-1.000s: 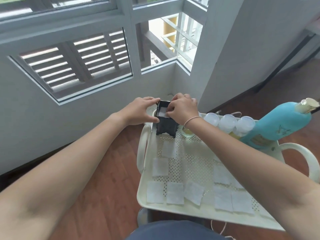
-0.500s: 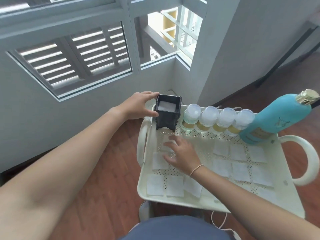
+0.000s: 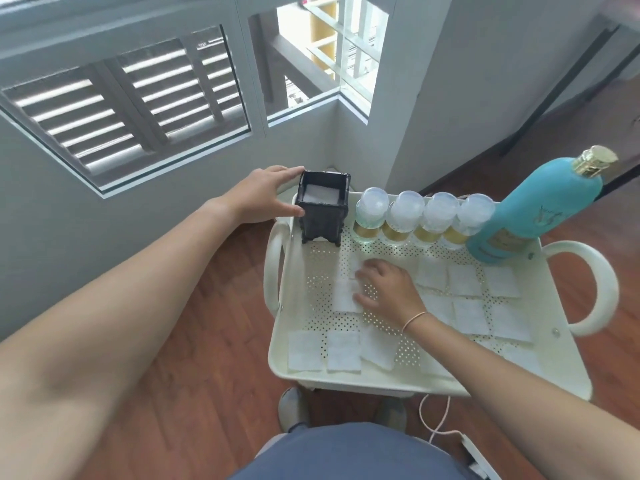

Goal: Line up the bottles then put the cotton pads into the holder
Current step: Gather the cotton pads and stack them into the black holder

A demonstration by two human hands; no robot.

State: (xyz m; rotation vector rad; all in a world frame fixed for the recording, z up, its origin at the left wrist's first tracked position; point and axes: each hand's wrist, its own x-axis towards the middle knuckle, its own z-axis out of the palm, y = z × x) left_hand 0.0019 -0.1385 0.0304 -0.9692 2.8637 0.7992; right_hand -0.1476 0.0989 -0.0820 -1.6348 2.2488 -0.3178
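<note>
A black square holder [image 3: 323, 209] stands at the tray's far left corner with white pads inside. My left hand [image 3: 263, 195] rests against its left side, thumb on the front edge. Several small clear bottles [image 3: 405, 216] with round caps stand in a row to its right, ending at a tall turquoise bottle [image 3: 540, 209] with a gold cap. Several white cotton pads [image 3: 343, 351] lie flat on the cream perforated tray [image 3: 346, 381]. My right hand [image 3: 386, 285] lies fingers-down on a pad [image 3: 343, 296] in the tray's left middle.
The tray has looped handles on the left [image 3: 273, 268] and right [image 3: 595, 285]. It stands close to a grey wall with a louvred window [image 3: 124, 109]. Wooden floor surrounds it, and a white cable [image 3: 440, 420] lies below the near edge.
My right hand left the holder's top and came down onto the pads in the tray's left middle. My left hand has stayed at the holder.
</note>
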